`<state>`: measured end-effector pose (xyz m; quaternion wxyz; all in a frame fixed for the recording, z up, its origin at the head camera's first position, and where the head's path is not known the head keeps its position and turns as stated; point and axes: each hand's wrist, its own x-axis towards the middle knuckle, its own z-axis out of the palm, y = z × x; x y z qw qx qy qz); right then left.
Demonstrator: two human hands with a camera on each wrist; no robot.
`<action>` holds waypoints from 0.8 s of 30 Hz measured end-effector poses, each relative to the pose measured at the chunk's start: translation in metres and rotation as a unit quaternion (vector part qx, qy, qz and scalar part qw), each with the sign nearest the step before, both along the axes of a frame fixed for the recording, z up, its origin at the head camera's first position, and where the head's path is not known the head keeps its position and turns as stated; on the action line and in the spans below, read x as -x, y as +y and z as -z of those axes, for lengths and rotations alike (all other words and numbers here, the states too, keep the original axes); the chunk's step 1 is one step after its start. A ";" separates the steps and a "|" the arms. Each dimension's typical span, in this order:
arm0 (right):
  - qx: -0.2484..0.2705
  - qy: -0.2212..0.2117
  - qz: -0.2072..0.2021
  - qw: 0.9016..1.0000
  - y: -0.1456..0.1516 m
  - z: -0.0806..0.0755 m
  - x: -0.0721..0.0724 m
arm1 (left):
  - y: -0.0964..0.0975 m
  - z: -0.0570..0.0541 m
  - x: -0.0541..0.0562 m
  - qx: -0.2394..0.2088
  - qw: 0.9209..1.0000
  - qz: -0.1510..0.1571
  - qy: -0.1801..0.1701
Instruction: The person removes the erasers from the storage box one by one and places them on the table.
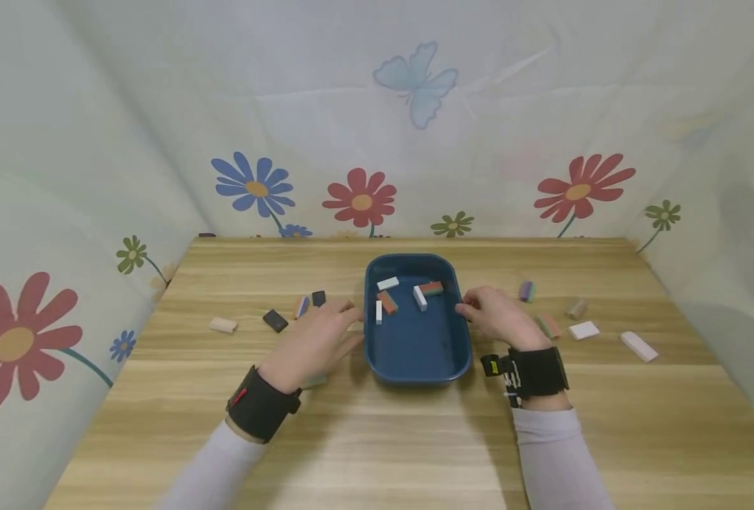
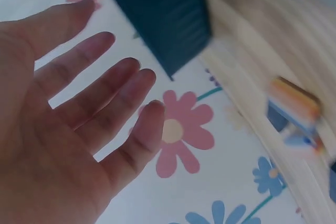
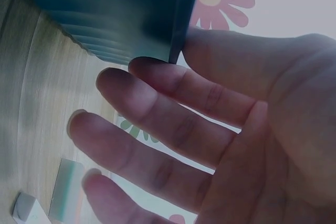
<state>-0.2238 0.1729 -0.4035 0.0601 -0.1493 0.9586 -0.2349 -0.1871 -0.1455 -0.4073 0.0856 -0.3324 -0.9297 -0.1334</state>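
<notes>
A dark blue plastic tray sits on the wooden table, holding several small blocks that look like erasers, among them a white block and an orange-green block. My right hand pinches the tray's right rim between thumb and index finger; its other fingers extend below the rim in the right wrist view. At the tray's left side is my left hand, its fingers spread. The left wrist view shows that palm with nothing in it and a gap between the fingers and the blue tray.
Left of the tray lie a beige block, a black block and a striped block. On the right are a purple-green block, a tan block and white blocks. A flowered curtain encloses the table.
</notes>
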 end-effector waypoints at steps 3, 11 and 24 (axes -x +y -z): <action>-0.001 0.006 -0.006 1.000 0.004 -0.001 0.000 | 0.017 -0.007 0.010 -0.001 1.000 0.000 -0.018; 0.008 -0.005 -0.015 1.000 0.005 0.001 0.000 | 0.062 -0.024 0.040 0.070 0.997 0.030 -0.029; 0.024 -0.029 -0.010 0.999 0.007 0.001 0.001 | 0.149 -0.026 0.097 0.144 0.984 -0.012 -0.106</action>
